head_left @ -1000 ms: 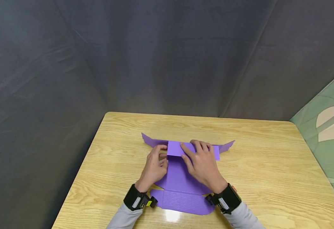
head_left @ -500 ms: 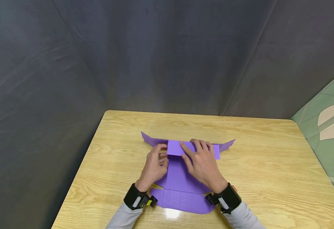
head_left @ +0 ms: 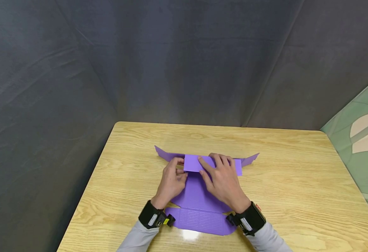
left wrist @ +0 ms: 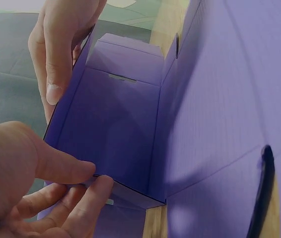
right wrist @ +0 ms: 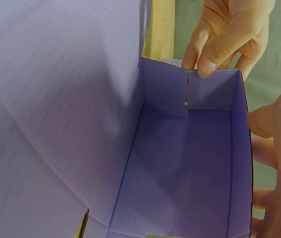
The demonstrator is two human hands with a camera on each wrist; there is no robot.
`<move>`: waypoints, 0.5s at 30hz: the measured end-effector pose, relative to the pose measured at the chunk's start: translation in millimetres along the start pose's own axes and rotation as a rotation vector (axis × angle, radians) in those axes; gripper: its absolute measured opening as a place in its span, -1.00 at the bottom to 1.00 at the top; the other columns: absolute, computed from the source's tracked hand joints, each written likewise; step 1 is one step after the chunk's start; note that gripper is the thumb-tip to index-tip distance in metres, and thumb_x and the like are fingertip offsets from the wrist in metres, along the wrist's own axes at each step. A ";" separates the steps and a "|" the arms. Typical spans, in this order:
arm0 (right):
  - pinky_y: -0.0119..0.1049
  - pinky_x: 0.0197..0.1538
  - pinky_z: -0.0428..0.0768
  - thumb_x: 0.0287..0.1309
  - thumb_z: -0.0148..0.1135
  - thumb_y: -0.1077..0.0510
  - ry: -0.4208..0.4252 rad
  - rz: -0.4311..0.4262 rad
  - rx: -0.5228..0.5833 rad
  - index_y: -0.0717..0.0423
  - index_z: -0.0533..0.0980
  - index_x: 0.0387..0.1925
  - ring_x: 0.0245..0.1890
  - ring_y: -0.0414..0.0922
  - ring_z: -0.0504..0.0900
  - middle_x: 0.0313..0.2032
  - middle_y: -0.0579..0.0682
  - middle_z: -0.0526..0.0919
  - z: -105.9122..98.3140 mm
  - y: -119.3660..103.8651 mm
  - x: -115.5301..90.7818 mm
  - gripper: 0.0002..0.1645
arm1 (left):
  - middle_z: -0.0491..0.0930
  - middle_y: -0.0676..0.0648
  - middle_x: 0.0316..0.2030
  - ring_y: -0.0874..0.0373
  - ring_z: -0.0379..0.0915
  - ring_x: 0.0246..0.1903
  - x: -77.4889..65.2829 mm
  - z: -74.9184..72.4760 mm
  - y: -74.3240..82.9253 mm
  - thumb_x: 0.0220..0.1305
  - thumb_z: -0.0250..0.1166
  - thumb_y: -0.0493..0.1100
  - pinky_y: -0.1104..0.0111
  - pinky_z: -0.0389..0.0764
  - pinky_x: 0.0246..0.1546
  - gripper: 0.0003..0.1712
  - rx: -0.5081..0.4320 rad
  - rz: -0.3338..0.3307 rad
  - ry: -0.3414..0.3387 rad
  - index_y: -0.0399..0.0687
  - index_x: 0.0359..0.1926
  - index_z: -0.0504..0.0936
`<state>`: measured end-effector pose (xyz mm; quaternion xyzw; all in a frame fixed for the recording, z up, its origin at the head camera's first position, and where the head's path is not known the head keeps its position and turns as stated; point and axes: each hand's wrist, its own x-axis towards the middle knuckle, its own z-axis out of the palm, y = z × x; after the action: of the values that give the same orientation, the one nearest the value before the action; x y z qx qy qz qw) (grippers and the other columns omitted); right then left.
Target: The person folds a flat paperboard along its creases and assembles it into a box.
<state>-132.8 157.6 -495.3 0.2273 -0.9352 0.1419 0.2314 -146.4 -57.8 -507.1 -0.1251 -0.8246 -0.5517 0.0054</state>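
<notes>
A partly folded purple cardboard box [head_left: 199, 190] lies on the table, its tray-like part raised at the far side. My left hand [head_left: 169, 180] is at the left end of that part. In the right wrist view, its thumb and fingers pinch the top edge of the short end wall [right wrist: 212, 89], where two flaps meet at a narrow slit. My right hand [head_left: 225, 178] rests spread on the long panel [head_left: 191, 163], fingers reaching to its far edge and thumb near its lower edge. The inside floor [left wrist: 115, 119] shows bare in the left wrist view.
Two side flaps stick out behind the box, a left flap [head_left: 165, 154] and a right flap [head_left: 250, 160]. A rounded ribbed flap [head_left: 203, 222] lies toward me. Beyond the wooden table [head_left: 297, 182] hangs a dark grey curtain [head_left: 184, 70].
My left hand has shifted slightly to the right, its thumb closer under the panel's left corner. The right hand and the box stay almost where they were.
</notes>
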 end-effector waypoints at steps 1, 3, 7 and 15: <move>0.29 0.22 0.38 0.47 0.19 -0.09 0.002 -0.001 0.002 -0.06 0.66 0.32 0.15 0.27 0.54 0.15 0.24 0.59 0.0 -0.2 0.0 -0.50 | 0.62 -0.28 0.11 -0.09 0.77 -0.11 0.0 -0.1 -0.6 0.26 0.34 -0.54 0.42 0.78 -0.10 -0.52 -0.002 -0.001 0.000 -0.27 0.18 0.53; 0.29 0.21 0.39 0.46 0.20 -0.09 0.007 -0.005 0.000 -0.06 0.66 0.32 0.14 0.27 0.55 0.14 0.24 0.60 0.3 -0.6 -0.5 -0.49 | 0.62 -0.30 0.11 -0.11 0.78 -0.10 -0.2 -0.4 -2.3 0.25 0.35 -0.55 0.41 0.79 -0.09 -0.52 -0.026 -0.008 -0.004 -0.28 0.17 0.54; 0.27 0.20 0.41 0.46 0.19 -0.09 0.012 -0.008 -0.009 -0.06 0.66 0.33 0.14 0.27 0.55 0.14 0.25 0.60 1.0 -1.2 -1.9 -0.48 | 0.61 -0.34 0.14 -0.16 0.76 -0.03 -1.9 -2.7 -4.9 0.25 0.35 -0.56 0.39 0.78 -0.03 -0.52 -0.085 -0.033 -0.031 -0.30 0.17 0.54; 0.25 0.17 0.43 0.45 0.21 -0.08 0.037 -0.013 -0.018 -0.06 0.67 0.31 0.12 0.27 0.56 0.13 0.25 0.61 2.3 -0.6 -0.9 -0.49 | 0.62 -0.33 0.16 -0.17 0.75 0.04 -0.9 -12.2 -7.5 0.29 0.33 -0.55 0.34 0.78 0.02 -0.55 -0.102 -0.046 -0.058 -0.26 0.16 0.56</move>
<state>-132.6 156.6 -497.7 0.2286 -0.9306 0.1363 0.2514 -148.7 -71.8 -509.2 -0.1222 -0.7978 -0.5892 -0.0372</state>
